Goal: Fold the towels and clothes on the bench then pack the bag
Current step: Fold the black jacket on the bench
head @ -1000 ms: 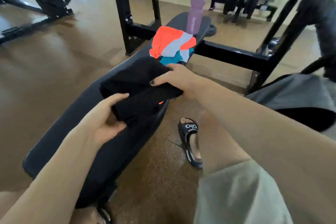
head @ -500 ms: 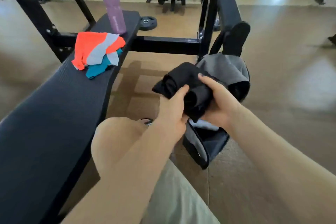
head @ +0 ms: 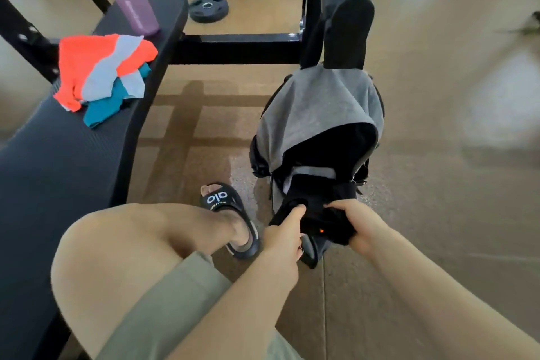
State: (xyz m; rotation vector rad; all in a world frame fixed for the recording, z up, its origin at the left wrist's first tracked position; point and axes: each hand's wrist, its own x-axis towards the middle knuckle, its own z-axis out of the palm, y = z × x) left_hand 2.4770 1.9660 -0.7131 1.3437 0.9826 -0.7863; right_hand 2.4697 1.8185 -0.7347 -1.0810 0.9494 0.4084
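A folded black garment (head: 323, 218) with a small orange mark sits at the mouth of the grey and black bag (head: 318, 108) on the floor. My left hand (head: 285, 235) grips its left end and my right hand (head: 358, 223) grips its right end. The bag's grey flap is thrown back and its dark inside shows. On the black bench (head: 58, 161) to the left lies an orange, grey and teal garment (head: 102, 73), loosely folded.
A purple bottle (head: 131, 0) stands at the bench's far end. A black rack frame (head: 242, 47) runs behind the bag, and a weight plate (head: 208, 7) lies on the floor. My knee and a black sandal (head: 230, 213) are beside the bag.
Both hands carried the black garment off the bench, to the right and down to the bag's opening. My view swung right and down with it.
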